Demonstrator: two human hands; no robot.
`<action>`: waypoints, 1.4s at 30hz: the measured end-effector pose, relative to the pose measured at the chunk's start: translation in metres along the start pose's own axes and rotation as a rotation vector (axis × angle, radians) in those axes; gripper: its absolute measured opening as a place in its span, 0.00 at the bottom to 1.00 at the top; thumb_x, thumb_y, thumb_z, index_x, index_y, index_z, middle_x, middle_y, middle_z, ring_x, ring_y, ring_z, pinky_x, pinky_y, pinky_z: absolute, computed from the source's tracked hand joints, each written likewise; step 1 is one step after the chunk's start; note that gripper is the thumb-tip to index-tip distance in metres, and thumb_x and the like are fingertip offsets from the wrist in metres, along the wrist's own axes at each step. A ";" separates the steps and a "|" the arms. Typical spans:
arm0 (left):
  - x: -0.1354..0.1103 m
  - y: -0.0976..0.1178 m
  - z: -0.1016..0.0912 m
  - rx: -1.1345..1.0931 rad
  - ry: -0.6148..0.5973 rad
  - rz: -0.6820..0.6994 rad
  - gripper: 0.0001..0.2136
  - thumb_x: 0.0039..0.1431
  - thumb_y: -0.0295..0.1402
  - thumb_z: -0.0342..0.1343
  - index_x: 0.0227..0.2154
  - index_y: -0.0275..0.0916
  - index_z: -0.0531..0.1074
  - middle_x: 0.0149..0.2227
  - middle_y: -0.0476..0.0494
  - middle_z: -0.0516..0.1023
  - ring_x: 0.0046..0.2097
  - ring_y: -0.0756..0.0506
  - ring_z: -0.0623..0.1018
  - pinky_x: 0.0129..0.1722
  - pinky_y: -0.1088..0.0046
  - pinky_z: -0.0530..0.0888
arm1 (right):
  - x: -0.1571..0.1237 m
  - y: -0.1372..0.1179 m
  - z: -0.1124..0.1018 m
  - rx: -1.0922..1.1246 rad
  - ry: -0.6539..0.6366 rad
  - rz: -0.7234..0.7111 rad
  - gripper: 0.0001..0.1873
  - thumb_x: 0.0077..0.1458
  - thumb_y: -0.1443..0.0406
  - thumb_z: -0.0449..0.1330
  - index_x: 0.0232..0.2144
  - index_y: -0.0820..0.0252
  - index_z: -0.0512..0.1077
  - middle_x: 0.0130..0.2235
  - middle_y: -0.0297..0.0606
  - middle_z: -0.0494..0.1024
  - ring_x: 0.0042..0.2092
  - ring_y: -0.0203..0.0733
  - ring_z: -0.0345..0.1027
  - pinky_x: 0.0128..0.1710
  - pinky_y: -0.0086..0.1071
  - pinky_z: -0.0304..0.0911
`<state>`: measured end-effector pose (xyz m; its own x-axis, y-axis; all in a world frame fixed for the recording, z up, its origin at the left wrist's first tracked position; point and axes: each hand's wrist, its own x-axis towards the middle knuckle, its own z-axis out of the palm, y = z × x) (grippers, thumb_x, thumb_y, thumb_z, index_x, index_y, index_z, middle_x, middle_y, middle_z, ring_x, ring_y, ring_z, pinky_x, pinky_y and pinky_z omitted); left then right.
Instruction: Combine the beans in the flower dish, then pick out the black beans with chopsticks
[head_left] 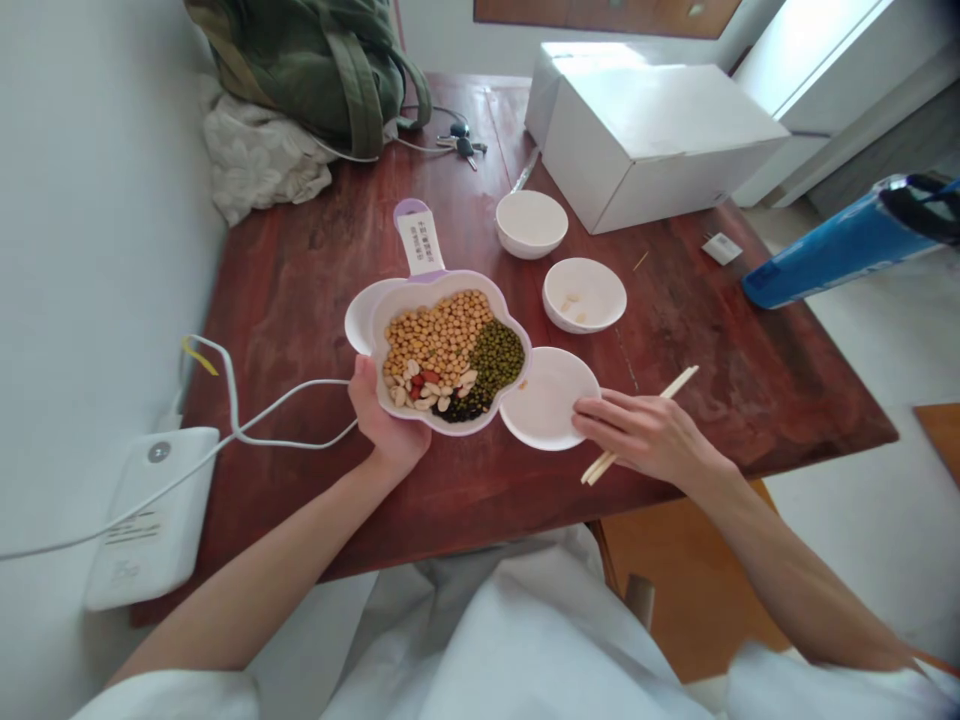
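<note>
My left hand (390, 420) is closed on the lower left rim of a lilac, scallop-edged bowl (517, 322) with a labelled handle. Inside lie yellow soybeans (442, 330), green mung beans (496, 358), black beans (465, 406) and a few peanuts (409, 390), some red-skinned. Right beside it, a small white bowl (551, 400) has its edge against the lilac one. My right hand (645, 432) grips that white bowl's right rim with its fingertips. A pair of wooden chopsticks (679, 383) is tucked in the same hand, pointing across the palm.
Another white bowl (360, 318) sits partly hidden behind the lilac bowl. Two more white bowls, one plain (531, 222) and one holding pale pieces (585, 295), stand farther back. A white box (660, 130), green bag (315, 70), keys (465, 147), blue bottle (840, 245) and white cable (232, 390) surround them.
</note>
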<state>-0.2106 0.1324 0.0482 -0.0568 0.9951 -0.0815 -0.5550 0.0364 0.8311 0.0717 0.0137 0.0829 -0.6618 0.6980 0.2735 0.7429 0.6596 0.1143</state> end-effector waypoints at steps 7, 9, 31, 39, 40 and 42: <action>-0.004 0.003 0.005 -0.045 -0.009 0.101 0.23 0.65 0.56 0.58 0.47 0.42 0.83 0.50 0.42 0.88 0.64 0.32 0.81 0.69 0.50 0.76 | 0.038 0.003 0.024 0.092 -0.008 -0.108 0.09 0.68 0.73 0.60 0.47 0.60 0.78 0.49 0.40 0.86 0.45 0.38 0.79 0.31 0.29 0.65; -0.004 0.002 0.005 -0.068 -0.070 0.093 0.24 0.66 0.55 0.58 0.52 0.42 0.82 0.53 0.40 0.87 0.64 0.33 0.81 0.69 0.50 0.76 | 0.047 -0.002 0.029 0.130 0.003 -0.120 0.12 0.68 0.74 0.60 0.50 0.61 0.79 0.50 0.43 0.86 0.45 0.39 0.80 0.32 0.28 0.66; 0.003 -0.009 -0.025 0.105 -0.202 0.130 0.50 0.43 0.62 0.76 0.68 0.48 0.70 0.65 0.33 0.79 0.64 0.30 0.82 0.63 0.49 0.80 | 0.124 0.018 -0.007 1.090 0.240 0.668 0.25 0.67 0.50 0.66 0.56 0.54 0.66 0.38 0.34 0.83 0.34 0.40 0.79 0.32 0.31 0.73; 0.008 -0.010 -0.030 0.118 -0.259 0.109 0.54 0.43 0.63 0.76 0.72 0.49 0.65 0.69 0.32 0.75 0.68 0.28 0.78 0.70 0.43 0.73 | 0.150 0.031 -0.005 1.072 0.117 0.726 0.22 0.69 0.52 0.60 0.59 0.54 0.72 0.37 0.35 0.83 0.31 0.41 0.78 0.31 0.33 0.71; 0.007 -0.009 -0.029 0.118 -0.273 0.100 0.54 0.44 0.63 0.76 0.72 0.49 0.65 0.70 0.32 0.75 0.69 0.28 0.77 0.71 0.43 0.72 | 0.152 0.032 -0.004 1.043 0.129 0.717 0.21 0.70 0.53 0.59 0.59 0.54 0.73 0.38 0.36 0.83 0.33 0.42 0.78 0.33 0.33 0.71; 0.004 -0.003 -0.023 0.097 -0.310 0.068 0.50 0.49 0.65 0.72 0.72 0.49 0.66 0.71 0.33 0.73 0.72 0.28 0.74 0.73 0.43 0.70 | 0.156 0.035 -0.001 0.971 0.159 0.709 0.21 0.70 0.55 0.57 0.59 0.55 0.74 0.41 0.38 0.85 0.40 0.44 0.78 0.39 0.35 0.70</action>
<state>-0.2285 0.1342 0.0324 0.1724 0.9758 0.1347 -0.4763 -0.0371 0.8785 -0.0054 0.1456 0.1305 -0.0685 0.9919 0.1073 0.5055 0.1272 -0.8534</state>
